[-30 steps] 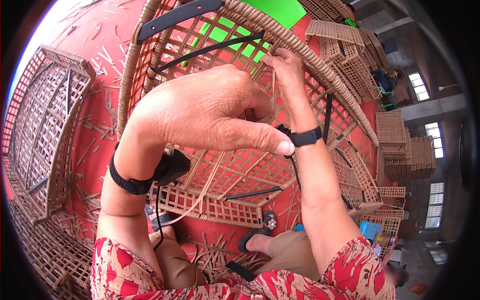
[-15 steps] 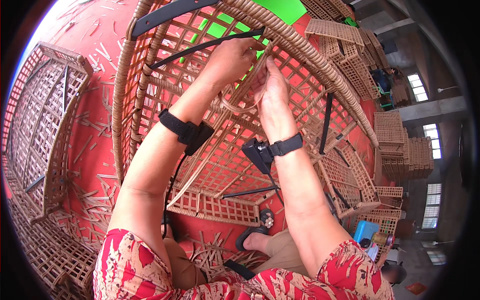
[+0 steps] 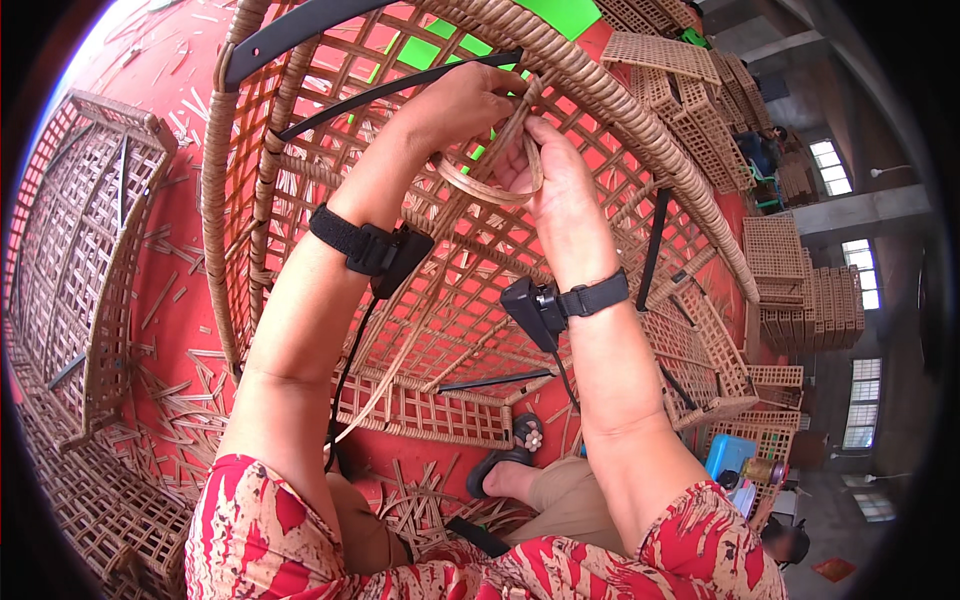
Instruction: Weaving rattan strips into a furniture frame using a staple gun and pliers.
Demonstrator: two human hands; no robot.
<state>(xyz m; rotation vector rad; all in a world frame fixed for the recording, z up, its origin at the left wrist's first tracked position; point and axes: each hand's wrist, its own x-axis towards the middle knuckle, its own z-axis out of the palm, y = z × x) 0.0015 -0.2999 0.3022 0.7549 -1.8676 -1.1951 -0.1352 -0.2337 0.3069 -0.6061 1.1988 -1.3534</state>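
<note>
A large woven rattan basket (image 3: pixel 640 130) leans tilted before me, with a thick wrapped rim and an open lattice. My left hand (image 3: pixel 462 105) is closed in a pinch just inside the far rim, beside a black metal brace (image 3: pixel 400 92). Its fingers grip a pale rattan strip (image 3: pixel 480 188), which curves in a loop below both hands. Close by on the right, my right hand (image 3: pixel 555 175) has the strip between thumb and curled fingers. From there a long tail of strip hangs down across the lattice toward the near side. The left fingertips are partly hidden.
Another lattice basket (image 3: pixel 85 250) lies at the left. Cut strip scraps litter the red floor (image 3: pixel 180 330). More baskets (image 3: pixel 810 300) are stacked at the right, near a blue container (image 3: pixel 730 455). A bright green object (image 3: pixel 560 15) lies beyond the rim. Black straps with small devices circle both wrists.
The right hand has shifted slightly down and right, turning its palm more open to view. The strip's loop now stands wider between the hands. The basket has shifted slightly left in view.
</note>
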